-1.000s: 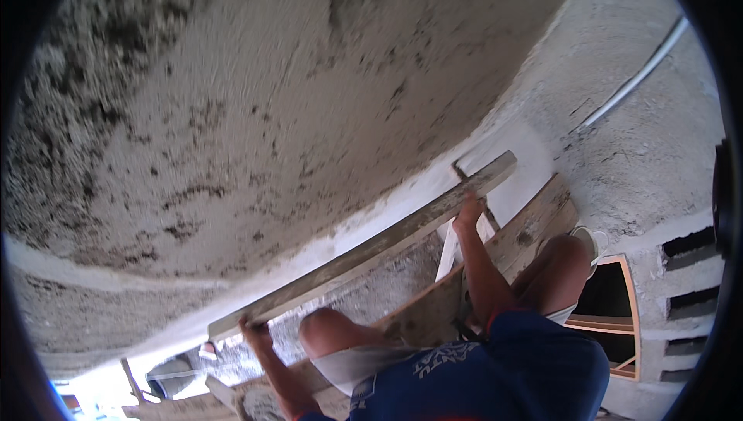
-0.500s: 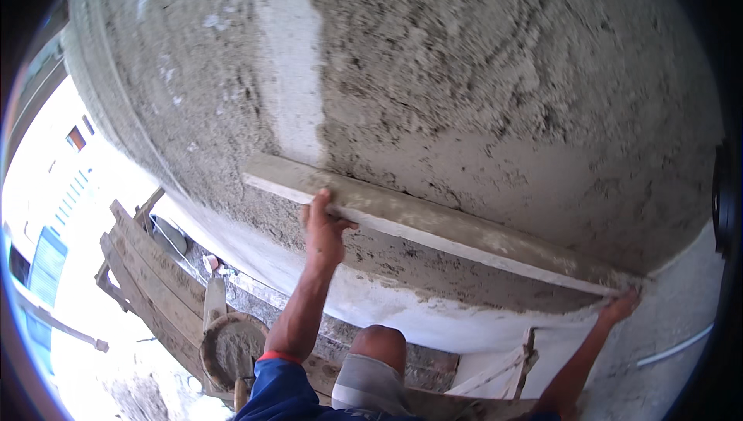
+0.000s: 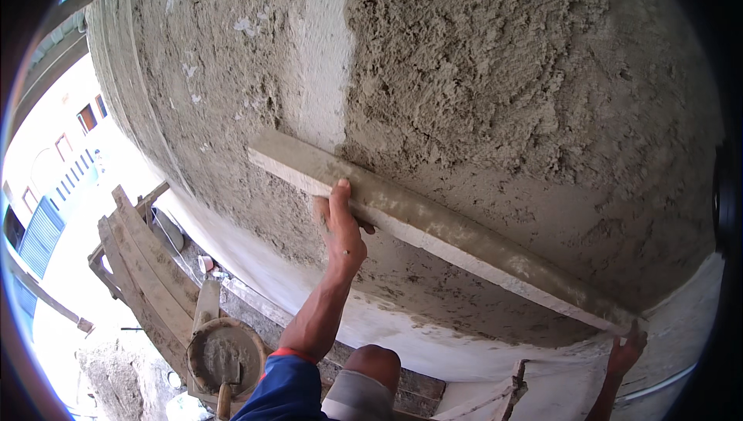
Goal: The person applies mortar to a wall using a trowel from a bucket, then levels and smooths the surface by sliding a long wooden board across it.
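Board (image 3: 447,225) against rough wall (image 3: 464,73), gripped by left hand (image 3: 344,235), right hand (image 3: 625,351).

Fingers of the left hand (image 3: 344,235) are partly hidden behind the board (image 3: 449,234); the forearm of the right hand (image 3: 627,351) is cut off near five o'clock, the trowel (image 3: 225,394) at seven; glare blurs the building (image 3: 58,138) at nine

Wooden planks (image 3: 151,285) | side by side — grey-brown | on them — round mortar bowl (image 3: 193,367)
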Demonstrator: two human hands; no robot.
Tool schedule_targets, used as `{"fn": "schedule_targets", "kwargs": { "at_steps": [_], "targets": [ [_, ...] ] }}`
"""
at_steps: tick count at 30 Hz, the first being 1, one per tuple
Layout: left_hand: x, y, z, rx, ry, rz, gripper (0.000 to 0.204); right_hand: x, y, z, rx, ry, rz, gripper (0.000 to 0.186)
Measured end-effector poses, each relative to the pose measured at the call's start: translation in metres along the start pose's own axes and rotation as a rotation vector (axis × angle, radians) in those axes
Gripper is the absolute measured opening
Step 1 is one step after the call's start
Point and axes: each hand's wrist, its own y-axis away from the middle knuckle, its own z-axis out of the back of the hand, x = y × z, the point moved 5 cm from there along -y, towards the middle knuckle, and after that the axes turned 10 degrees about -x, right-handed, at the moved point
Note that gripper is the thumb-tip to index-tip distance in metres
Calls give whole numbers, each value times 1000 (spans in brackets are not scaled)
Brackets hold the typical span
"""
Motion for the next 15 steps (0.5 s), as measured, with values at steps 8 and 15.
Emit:
{"fn": "schedule_targets", "kwargs": {
  "at_steps": [8,15],
  "targets": [
    [-85,-69,-45,123,-47,-391,55,65,-12,0,-390,-229,239,53],
    [-172,-151,-61,14,-153,-307,52,111,-35,21,-401,-259,253,52]
  ]
}}
